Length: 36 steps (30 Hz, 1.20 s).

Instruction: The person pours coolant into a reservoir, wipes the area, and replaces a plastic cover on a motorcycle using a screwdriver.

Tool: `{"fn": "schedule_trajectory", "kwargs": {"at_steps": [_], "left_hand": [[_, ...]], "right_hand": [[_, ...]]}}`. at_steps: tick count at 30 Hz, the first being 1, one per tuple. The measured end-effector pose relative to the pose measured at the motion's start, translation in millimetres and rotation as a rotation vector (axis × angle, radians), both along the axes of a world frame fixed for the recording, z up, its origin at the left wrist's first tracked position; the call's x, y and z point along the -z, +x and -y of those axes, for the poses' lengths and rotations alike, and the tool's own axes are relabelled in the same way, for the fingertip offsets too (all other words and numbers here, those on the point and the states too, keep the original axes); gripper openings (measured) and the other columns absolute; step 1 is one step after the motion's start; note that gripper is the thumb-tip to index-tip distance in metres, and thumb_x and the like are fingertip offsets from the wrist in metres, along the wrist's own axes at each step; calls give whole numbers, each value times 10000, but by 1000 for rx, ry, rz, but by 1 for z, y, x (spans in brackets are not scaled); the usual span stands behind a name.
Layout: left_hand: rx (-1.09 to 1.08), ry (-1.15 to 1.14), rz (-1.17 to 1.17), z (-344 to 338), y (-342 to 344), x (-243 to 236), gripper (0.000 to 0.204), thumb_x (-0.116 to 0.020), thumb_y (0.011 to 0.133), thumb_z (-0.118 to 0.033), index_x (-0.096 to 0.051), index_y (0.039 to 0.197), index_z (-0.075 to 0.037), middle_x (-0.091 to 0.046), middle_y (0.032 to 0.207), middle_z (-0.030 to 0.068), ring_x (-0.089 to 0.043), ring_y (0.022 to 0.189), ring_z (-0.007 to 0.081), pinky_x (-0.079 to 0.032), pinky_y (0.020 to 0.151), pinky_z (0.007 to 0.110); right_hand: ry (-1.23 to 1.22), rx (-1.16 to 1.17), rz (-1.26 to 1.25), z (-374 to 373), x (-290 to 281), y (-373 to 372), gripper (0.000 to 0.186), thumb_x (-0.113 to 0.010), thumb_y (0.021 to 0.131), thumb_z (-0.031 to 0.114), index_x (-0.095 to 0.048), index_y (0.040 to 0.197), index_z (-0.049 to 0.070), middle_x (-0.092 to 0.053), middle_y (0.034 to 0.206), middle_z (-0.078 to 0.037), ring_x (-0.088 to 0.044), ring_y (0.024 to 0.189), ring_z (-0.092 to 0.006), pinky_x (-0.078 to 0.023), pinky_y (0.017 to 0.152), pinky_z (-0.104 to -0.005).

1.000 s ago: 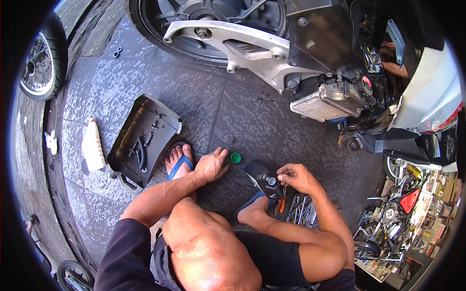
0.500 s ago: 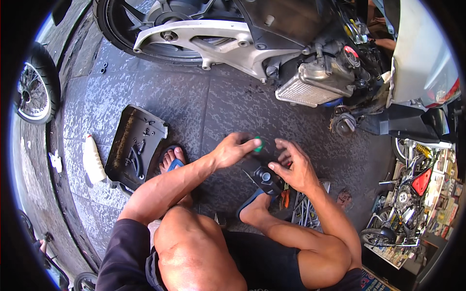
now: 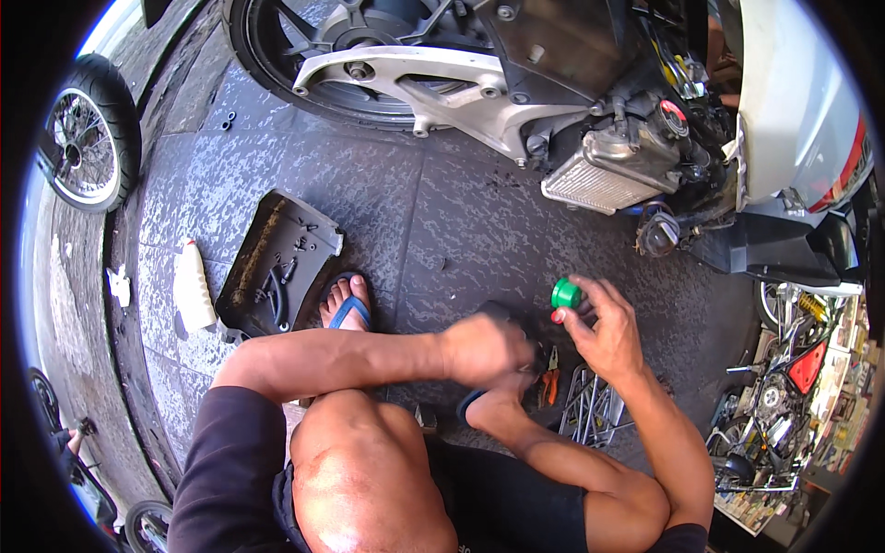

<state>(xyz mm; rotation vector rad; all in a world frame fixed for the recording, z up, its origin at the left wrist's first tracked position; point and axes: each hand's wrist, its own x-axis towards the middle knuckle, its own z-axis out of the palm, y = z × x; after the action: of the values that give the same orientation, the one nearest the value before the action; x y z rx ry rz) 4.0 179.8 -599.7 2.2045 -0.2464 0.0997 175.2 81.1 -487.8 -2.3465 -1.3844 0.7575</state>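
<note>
My right hand [image 3: 604, 336] pinches a small green round container or cap [image 3: 566, 294] between thumb and fingers, raised over the floor. A small red bit [image 3: 558, 316] shows below it by the thumb. My left hand [image 3: 489, 350] is smeared by motion above my right foot, and its fingers are hard to make out. Beside that hand a black plastic part [image 3: 509, 315] is mostly covered and blurred; I cannot tell whether the hand grips it. Orange-handled pliers [image 3: 550, 382] lie just right of my left hand, near the foot.
A motorcycle's silver swingarm [image 3: 415, 83] and radiator [image 3: 604, 170] stand ahead. At left are a black tray-like cover [image 3: 277, 267] with bolts and a hose, and a white bottle [image 3: 192, 290]. Metal tools [image 3: 590, 405] lie at right; a loose wheel [image 3: 88, 134] stands far left.
The green piece has passed from my left hand to my right, which moved right and away. My left hand has come down and right over the black part. The view shifted slightly.
</note>
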Motion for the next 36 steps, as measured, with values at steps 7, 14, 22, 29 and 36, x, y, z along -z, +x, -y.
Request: {"fn": "schedule_trajectory", "kwargs": {"at_steps": [7, 14, 22, 29, 36], "left_hand": [[371, 392, 211, 77, 5, 33, 472, -460, 946, -265, -571, 1347, -42, -516, 1434, 162, -494, 1351, 294, -345, 1150, 471], [431, 638, 62, 89, 2, 49, 493, -422, 985, -245, -498, 1434, -57, -452, 1524, 92, -417, 1425, 261, -321, 1172, 463], [452, 659, 28, 84, 9, 38, 599, -469, 959, -252, -395, 1501, -8, -377, 1583, 135, -316, 1494, 264, -280, 1205, 466], [476, 540, -196, 85, 13, 32, 586, -491, 947, -244, -430, 1483, -16, -403, 1569, 131, -317, 1493, 261, -232, 1227, 450], [401, 614, 116, 86, 7, 50, 544, -463, 957, -261, -483, 1440, -11, -460, 1524, 134, -417, 1431, 295, -301, 1185, 476]], "right_hand": [[-353, -331, 133, 10, 33, -34, 349, -693, 865, 141, -619, 1181, 14, -625, 1079, -228, -661, 942, -449, -556, 812, -518], [-343, -460, 224, 23, 64, -39, 308, -688, 875, 144, -578, 1119, -6, -618, 1031, -223, -671, 969, -395, -564, 809, -488], [-579, -305, 356, 3, 66, -45, 611, -487, 997, 536, -699, 815, -8, -695, 714, -239, -714, 723, -410, -573, 700, -480], [-358, -487, 294, 11, 59, -40, 406, -696, 896, 329, -575, 1108, 4, -673, 1004, -225, -681, 956, -422, -561, 784, -489], [-337, -313, 353, 8, 61, -44, 456, -573, 973, 395, -671, 737, 17, -697, 730, -233, -703, 717, -427, -564, 707, -520]]}}
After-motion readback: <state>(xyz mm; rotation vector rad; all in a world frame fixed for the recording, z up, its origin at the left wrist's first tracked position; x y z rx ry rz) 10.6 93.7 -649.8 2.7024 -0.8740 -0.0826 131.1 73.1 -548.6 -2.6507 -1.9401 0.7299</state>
